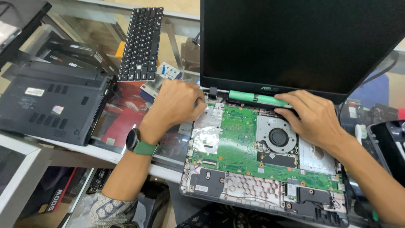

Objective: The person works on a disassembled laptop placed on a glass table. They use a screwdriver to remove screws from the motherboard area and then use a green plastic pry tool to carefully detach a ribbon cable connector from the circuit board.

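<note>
Open laptop (270, 169) lies near, green board bare. Left hand (179, 103) curled, pinching left hinge; right hand (314, 118) flat, fingers pressing green cells (257, 98) — hard push could crack board.

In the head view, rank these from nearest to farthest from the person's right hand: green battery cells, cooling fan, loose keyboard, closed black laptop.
1. Green battery cells: under the right hand's fingertips, by the hinge.
2. Cooling fan: just left of and below the hand, partly covered by it.
3. Loose keyboard: upper left, propped up.
4. Closed black laptop: far left.
</note>
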